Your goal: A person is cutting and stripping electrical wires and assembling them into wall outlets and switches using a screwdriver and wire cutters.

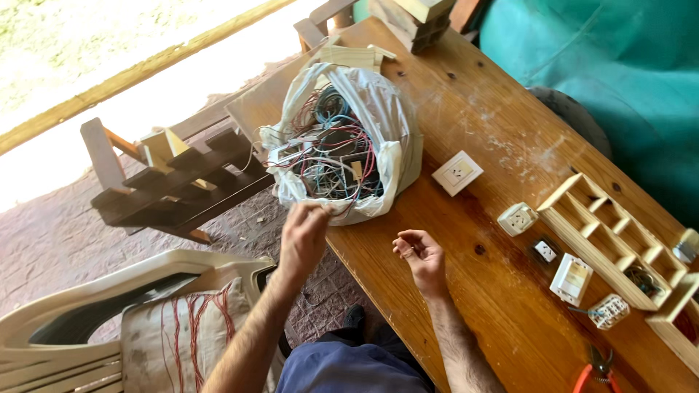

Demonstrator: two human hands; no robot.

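Pinching the rim of the plastic bag point(378, 156) with my left hand point(304, 234), grip clamped on thin, slippery film; the bag sits on the tabletop point(466, 306), stuffed with tangled wires point(331, 156), soft, probably light, best taken by the rim; my right hand point(421, 255) hovers nearby, fingers curled, grip empty
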